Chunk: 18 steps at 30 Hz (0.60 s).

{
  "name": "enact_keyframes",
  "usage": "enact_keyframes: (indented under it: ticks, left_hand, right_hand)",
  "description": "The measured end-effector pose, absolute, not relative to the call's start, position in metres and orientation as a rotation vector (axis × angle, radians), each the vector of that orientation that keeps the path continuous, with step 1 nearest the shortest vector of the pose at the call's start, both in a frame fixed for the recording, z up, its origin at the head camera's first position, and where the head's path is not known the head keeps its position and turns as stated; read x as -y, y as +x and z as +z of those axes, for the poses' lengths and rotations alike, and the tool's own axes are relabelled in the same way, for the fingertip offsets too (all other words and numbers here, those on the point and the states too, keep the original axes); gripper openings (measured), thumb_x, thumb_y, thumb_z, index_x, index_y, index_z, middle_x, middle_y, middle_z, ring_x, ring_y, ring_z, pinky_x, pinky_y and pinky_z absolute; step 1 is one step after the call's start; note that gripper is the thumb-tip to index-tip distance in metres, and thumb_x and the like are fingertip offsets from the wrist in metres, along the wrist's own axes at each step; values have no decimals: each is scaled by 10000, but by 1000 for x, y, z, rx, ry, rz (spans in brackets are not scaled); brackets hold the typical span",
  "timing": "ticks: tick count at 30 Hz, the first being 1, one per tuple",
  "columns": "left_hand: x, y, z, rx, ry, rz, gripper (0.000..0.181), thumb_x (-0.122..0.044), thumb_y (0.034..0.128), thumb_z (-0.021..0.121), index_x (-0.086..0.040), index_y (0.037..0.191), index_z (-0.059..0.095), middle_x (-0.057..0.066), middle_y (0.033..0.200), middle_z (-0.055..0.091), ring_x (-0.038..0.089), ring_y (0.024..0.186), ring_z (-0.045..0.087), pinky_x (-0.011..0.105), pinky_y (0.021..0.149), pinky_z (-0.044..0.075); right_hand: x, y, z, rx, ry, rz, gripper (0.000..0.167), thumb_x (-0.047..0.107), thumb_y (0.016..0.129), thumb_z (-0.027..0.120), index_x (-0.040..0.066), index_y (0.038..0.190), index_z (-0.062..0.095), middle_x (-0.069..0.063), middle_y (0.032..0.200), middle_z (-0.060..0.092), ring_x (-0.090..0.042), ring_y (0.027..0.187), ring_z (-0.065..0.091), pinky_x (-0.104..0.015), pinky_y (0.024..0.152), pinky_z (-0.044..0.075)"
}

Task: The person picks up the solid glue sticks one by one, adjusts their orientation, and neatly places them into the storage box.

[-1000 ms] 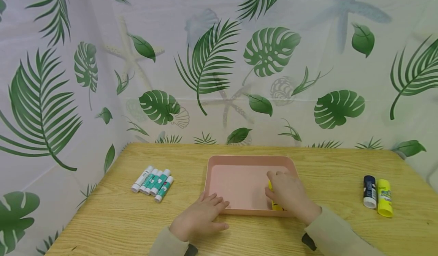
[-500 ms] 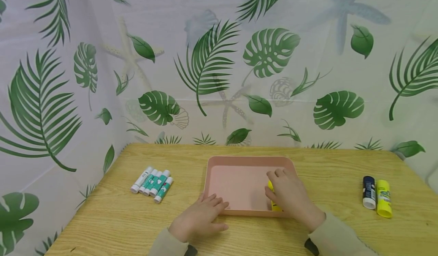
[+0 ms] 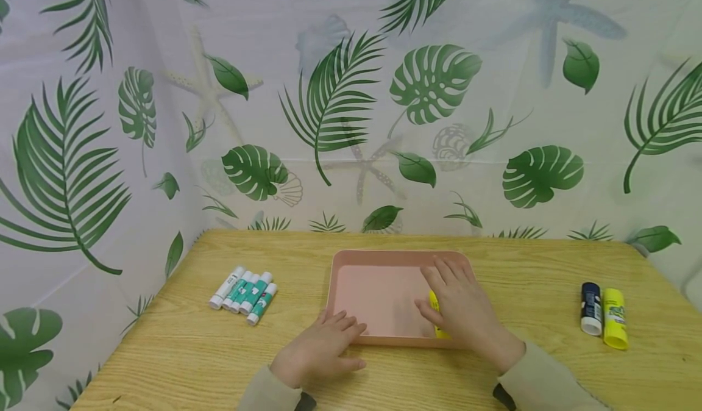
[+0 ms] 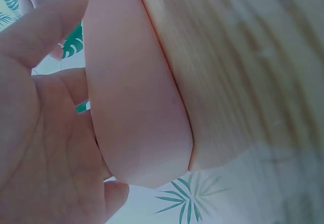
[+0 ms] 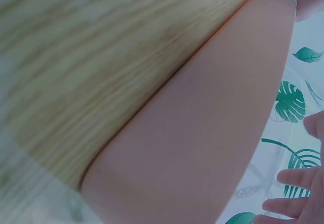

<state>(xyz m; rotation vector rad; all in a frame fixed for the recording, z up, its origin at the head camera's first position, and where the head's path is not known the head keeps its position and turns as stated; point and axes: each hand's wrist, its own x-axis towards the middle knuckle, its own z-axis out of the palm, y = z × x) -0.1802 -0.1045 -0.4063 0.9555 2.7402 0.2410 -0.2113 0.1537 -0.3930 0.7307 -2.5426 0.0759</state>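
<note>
A pink tray lies on the wooden table. My left hand rests its straight fingers on the tray's front left corner; in the left wrist view the palm is beside the tray's outer wall. Inside the tray at the right is a yellow tube, apparently a glue stick, mostly hidden by my right hand. That hand is over the tray's right side with fingers spread and straight. Its fingers show beyond the tray wall in the right wrist view, with nothing visible in them.
On the left lie several white and teal glue sticks side by side. A dark blue glue stick and a yellow glue stick lie together at the right. A leaf-patterned cloth hangs behind the table.
My right hand's fingers, curled over the yellow tube before, have straightened and spread away from it. The tube stays in the tray. The left hand has kept its place.
</note>
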Motion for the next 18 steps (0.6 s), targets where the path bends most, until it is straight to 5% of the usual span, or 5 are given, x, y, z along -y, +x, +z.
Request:
enact_keyframes:
  ticks: [18]
  left_hand:
    - [105, -180, -409, -2746, 965, 236, 592, -483, 861, 477, -145, 1341, 398, 76, 1361, 371, 249, 1284, 247, 492, 1026, 148]
  right_hand:
    - [-171, -208, -391, 2668, 663, 76, 621, 436, 799, 578, 22, 1248, 464, -212, 1289, 397, -375, 1201, 312, -597, 957, 193]
